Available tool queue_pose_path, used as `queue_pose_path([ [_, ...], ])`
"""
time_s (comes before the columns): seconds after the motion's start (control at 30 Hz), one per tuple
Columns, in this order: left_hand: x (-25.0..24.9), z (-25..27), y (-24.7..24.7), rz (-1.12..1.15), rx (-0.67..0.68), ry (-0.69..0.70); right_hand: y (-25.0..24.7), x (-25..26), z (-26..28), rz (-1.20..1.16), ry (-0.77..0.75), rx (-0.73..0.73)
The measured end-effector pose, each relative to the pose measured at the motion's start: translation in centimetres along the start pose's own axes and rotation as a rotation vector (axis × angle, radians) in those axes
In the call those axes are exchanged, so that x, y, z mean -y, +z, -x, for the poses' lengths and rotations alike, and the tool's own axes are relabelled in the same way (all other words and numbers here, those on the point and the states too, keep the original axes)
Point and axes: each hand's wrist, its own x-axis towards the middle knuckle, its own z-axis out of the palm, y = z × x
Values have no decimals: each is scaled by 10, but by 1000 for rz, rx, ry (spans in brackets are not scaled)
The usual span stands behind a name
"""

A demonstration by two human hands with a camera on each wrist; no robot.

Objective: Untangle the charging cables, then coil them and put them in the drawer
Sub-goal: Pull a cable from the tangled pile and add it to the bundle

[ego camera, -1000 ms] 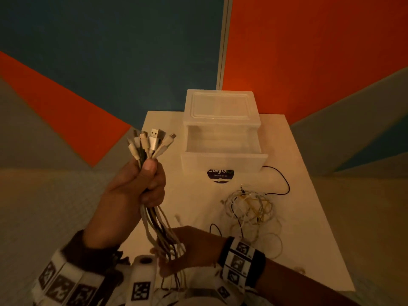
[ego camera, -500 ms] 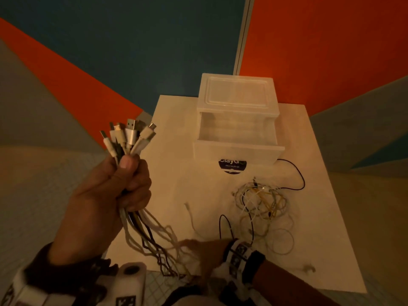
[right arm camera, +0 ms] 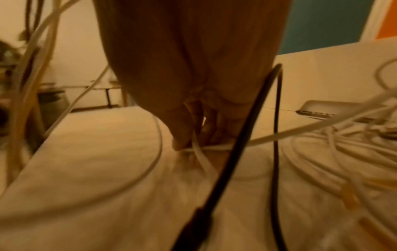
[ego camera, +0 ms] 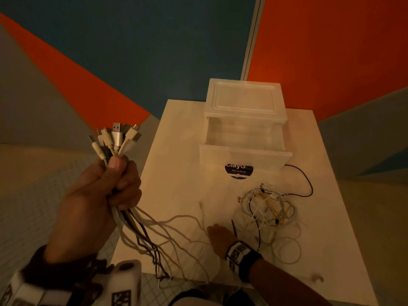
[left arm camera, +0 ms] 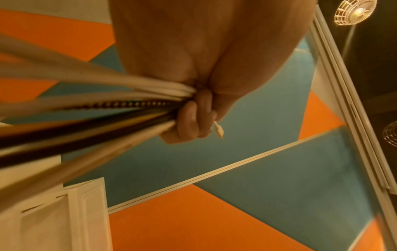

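Observation:
My left hand point(ego camera: 117, 182) is raised left of the table and grips a bundle of cables point(ego camera: 134, 219), white and dark, with several plugs point(ego camera: 116, 138) fanned out above the fist. In the left wrist view the fingers point(left arm camera: 191, 120) are curled round the cable bundle point(left arm camera: 107, 105). The strands trail down to my right hand point(ego camera: 216, 235), low on the table. There its fingertips point(right arm camera: 182, 144) pinch a white cable point(right arm camera: 201, 149). A tangle of white and yellow cables point(ego camera: 271, 208) lies just right of that hand. The translucent drawer unit point(ego camera: 242, 96) stands behind, its drawer point(ego camera: 245, 157) pulled open with nothing visible inside.
The white table point(ego camera: 176, 173) is small and its near edge lies close behind my right wrist. A black cable point(ego camera: 306, 184) loops from the tangle toward the drawer front, and a black cable loop point(right arm camera: 277, 118) arches beside my right hand. Blue and orange wall panels stand behind.
My right hand has left the hanging strands under the left fist and moved forward and right onto the table, beside the tangle. The left hand still holds the bundle up.

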Motion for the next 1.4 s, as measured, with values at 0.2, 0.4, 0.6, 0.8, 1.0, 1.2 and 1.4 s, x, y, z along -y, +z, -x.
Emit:
queue_pose_path([
  [0.2,-3,-9,-3,56,27,26,-48,-37,7,-603,43,-64],
  [0.4,-2,-17,10,16,19,30,-70,-46,30,-1180,223,382],
  [0.6,-1,-30,-8,372,208,-56,-53,-45,20,-1103,360,179],
  [0.8,0,-21,2,32,65,33,-15,-25,3,-124,163,19],
  [1.0,-4,-21,-10,0,-6,43,-20,-32,12,-138,84,-70],
  [1.2,-3,-27,-18,62,-27,31,-110,-64,51,-1779,60,-480],
  [1.4,30,-50,19,93,-55,-40,-164,-45,100,-1494,-294,-685],
])
